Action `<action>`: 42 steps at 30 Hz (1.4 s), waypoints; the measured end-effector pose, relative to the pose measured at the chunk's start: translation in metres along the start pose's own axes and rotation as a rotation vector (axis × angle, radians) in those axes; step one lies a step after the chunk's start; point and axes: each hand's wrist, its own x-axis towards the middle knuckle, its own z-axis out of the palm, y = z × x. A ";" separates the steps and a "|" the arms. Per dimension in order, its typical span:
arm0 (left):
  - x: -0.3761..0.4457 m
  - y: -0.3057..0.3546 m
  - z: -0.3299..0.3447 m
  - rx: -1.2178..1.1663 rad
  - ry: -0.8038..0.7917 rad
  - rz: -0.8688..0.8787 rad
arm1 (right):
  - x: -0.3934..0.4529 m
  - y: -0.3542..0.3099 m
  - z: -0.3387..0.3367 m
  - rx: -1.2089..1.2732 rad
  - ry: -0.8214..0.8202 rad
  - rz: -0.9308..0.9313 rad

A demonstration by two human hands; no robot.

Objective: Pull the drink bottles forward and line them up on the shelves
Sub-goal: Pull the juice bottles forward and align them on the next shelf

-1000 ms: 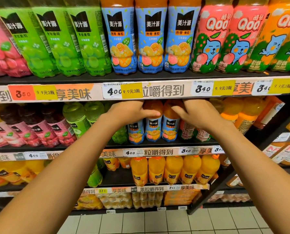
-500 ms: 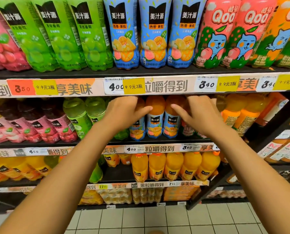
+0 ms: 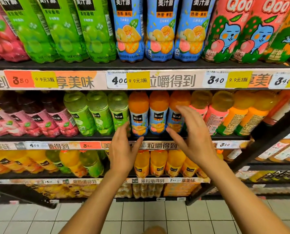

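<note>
Left hand [image 3: 123, 149] hangs open, fingers relaxed and reaching toward the foot of the leftmost of three orange-juice plastic bottles with blue labels [image 3: 157, 114] on the middle black shelf [image 3: 90, 137]; whether the fingertips touch it I cannot tell. Right hand [image 3: 190, 134] is open too, palm beside the rightmost one. To square the trio, I would judge it best to press low on the outer bottles and slide them to the lip. Room is tight: green-labelled bottles [image 3: 97, 112] left, pink-labelled bottles [image 3: 213, 115] right, price-strip edge [image 3: 141, 80] overhead.
</note>
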 end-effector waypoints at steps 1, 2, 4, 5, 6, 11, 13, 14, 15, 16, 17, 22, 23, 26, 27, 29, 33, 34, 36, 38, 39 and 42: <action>0.002 0.000 0.003 0.022 0.000 -0.024 | 0.011 -0.004 -0.001 -0.001 0.017 -0.014; 0.003 0.001 0.006 0.050 -0.001 -0.044 | 0.021 -0.007 -0.002 -0.013 0.042 -0.016; 0.003 0.002 0.012 0.119 -0.001 -0.077 | 0.037 -0.016 -0.003 -0.045 0.096 -0.015; 0.003 0.003 0.015 0.149 0.009 -0.085 | 0.043 -0.020 -0.002 -0.054 0.114 -0.012; 0.003 0.003 0.018 0.171 0.023 -0.093 | 0.047 -0.025 -0.001 -0.062 0.118 0.002; 0.006 0.011 0.026 0.198 0.098 -0.180 | 0.065 -0.042 0.006 -0.126 0.090 0.195; 0.006 0.013 0.028 0.184 0.114 -0.200 | 0.073 -0.046 0.009 -0.128 0.054 0.250; 0.006 0.014 0.028 0.178 0.120 -0.208 | 0.076 -0.047 0.010 -0.141 0.035 0.264; 0.006 0.014 0.029 0.176 0.124 -0.214 | 0.079 -0.048 0.012 -0.160 0.024 0.270; 0.006 0.013 0.030 0.177 0.126 -0.216 | 0.081 -0.050 0.013 -0.179 0.021 0.270; 0.006 0.013 0.031 0.177 0.128 -0.217 | 0.083 -0.051 0.014 -0.193 0.022 0.266; 0.007 0.010 0.034 0.157 0.144 -0.211 | 0.091 -0.051 0.013 -0.258 -0.034 0.288; 0.007 0.009 0.034 0.149 0.150 -0.207 | 0.092 -0.050 0.013 -0.255 -0.046 0.297; 0.007 0.006 0.035 0.122 0.168 -0.195 | 0.092 -0.049 0.012 -0.240 -0.059 0.303; 0.007 0.006 0.035 0.116 0.171 -0.191 | 0.093 -0.049 0.011 -0.239 -0.067 0.299; 0.008 0.004 0.035 0.117 0.171 -0.180 | 0.096 -0.050 0.010 -0.241 -0.086 0.286; 0.009 0.002 0.034 0.129 0.155 -0.161 | 0.102 -0.053 0.010 -0.289 -0.099 0.275; 0.010 0.001 0.034 0.126 0.155 -0.154 | 0.103 -0.053 0.010 -0.300 -0.102 0.282; 0.010 -0.001 0.034 0.107 0.163 -0.144 | 0.103 -0.054 0.010 -0.296 -0.096 0.297; 0.010 -0.003 0.035 0.076 0.175 -0.143 | 0.102 -0.055 0.010 -0.256 -0.072 0.299; 0.010 -0.003 0.036 0.067 0.178 -0.144 | 0.102 -0.055 0.009 -0.226 -0.052 0.297; 0.010 -0.004 0.038 0.056 0.187 -0.144 | 0.100 -0.052 0.009 -0.197 -0.059 0.320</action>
